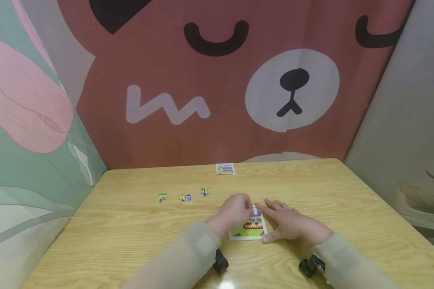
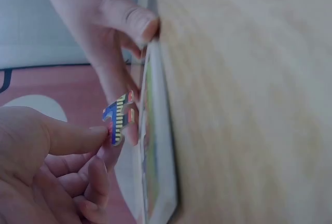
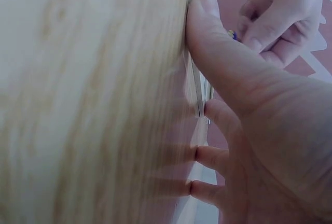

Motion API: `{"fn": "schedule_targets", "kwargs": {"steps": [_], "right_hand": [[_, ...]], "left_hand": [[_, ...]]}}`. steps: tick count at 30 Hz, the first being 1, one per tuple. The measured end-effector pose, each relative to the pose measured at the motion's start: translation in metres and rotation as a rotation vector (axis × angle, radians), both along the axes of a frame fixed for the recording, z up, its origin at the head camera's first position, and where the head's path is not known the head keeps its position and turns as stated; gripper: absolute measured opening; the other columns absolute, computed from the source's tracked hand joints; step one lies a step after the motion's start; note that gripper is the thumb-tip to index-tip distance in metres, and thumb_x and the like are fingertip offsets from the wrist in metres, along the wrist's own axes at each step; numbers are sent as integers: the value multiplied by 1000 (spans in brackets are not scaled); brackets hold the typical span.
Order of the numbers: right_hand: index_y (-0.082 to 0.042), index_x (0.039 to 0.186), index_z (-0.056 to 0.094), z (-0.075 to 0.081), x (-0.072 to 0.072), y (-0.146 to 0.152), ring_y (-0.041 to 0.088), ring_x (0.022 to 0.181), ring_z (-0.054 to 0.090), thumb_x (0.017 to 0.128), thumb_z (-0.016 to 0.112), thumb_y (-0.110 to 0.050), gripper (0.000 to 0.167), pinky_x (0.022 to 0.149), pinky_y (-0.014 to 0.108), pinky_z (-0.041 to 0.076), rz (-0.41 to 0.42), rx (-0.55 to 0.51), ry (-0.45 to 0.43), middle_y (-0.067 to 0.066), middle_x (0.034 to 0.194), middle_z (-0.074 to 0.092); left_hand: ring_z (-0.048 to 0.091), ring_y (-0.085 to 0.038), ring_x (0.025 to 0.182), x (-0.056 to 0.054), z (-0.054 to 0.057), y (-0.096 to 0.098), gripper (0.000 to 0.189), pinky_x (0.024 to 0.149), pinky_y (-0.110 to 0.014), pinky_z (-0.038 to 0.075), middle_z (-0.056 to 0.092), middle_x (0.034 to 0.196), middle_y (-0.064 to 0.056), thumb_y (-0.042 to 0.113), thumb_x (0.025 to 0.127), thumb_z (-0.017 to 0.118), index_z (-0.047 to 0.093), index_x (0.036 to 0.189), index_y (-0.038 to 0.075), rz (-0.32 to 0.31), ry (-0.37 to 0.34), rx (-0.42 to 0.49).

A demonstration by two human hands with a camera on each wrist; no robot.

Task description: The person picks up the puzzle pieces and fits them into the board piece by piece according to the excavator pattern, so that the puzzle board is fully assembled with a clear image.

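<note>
A jigsaw piece (image 2: 119,117) with blue, yellow and red patterning is pinched between the thumb and finger of my left hand (image 1: 235,210), just above a white-framed puzzle board (image 1: 247,232). Green, orange and purple printing shows on the board, though my left hand covers its upper left part. My right hand (image 1: 289,220) lies along the board's right side with fingers spread. Its thumb (image 3: 207,27) touches the board's edge near the lower right corner, and other fingertips rest on the table, as the right wrist view shows.
Three loose jigsaw pieces, a green one (image 1: 162,197), a green and purple one (image 1: 185,197) and another (image 1: 205,191), lie on the wooden table (image 1: 130,241) to the left. A small printed picture card (image 1: 226,169) sits near the back edge, before a bear-patterned curtain (image 1: 166,144).
</note>
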State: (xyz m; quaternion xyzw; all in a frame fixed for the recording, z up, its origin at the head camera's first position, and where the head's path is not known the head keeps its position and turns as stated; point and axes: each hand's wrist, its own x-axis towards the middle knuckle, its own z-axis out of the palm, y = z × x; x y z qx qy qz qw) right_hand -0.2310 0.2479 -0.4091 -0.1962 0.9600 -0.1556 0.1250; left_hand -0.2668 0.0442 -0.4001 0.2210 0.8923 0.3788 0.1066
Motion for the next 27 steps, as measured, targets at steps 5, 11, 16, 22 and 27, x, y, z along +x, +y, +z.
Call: {"fn": "schedule_targets", "kwargs": {"steps": [5, 11, 16, 22, 27], "right_hand": [[-18, 156, 31, 1, 0, -1, 54, 140, 17, 74, 73, -63, 102, 95, 81, 17, -2, -5, 2, 24, 158, 22], [-18, 155, 32, 1, 0, -1, 54, 139, 17, 74, 74, -63, 102, 95, 81, 16, -3, -10, 5, 25, 157, 22], [-18, 156, 31, 1, -1, 0, 53, 140, 16, 74, 73, -63, 102, 95, 81, 16, 0, -12, -1, 24, 158, 21], [-17, 156, 31, 1, 0, 0, 55, 139, 16, 75, 73, -62, 102, 95, 81, 15, 12, -21, 9, 26, 157, 21], [-17, 156, 30, 1, 1, 0, 56, 138, 17, 74, 74, -62, 103, 95, 81, 15, 17, -30, 23, 27, 157, 21]], "left_hand": [[55, -12, 67, 3, -3, 3, 15, 59, -27, 46, 58, 77, 4, 10, 95, 65, 62, 80, 12, 10, -15, -25], [54, -12, 69, 2, -5, 5, 18, 62, -28, 46, 57, 76, 4, 13, 94, 66, 61, 78, 14, 8, 3, -74], [53, -13, 68, 0, -6, 8, 18, 62, -28, 45, 57, 74, 4, 14, 92, 69, 60, 77, 16, 13, 40, -149], [51, -12, 66, -1, -9, 15, 19, 64, -28, 44, 55, 73, 5, 17, 86, 75, 58, 77, 17, 28, 92, -287], [49, -12, 66, 1, -8, 21, 8, 61, -27, 42, 54, 75, 6, 12, 84, 74, 68, 88, 16, 7, 156, -366]]}}
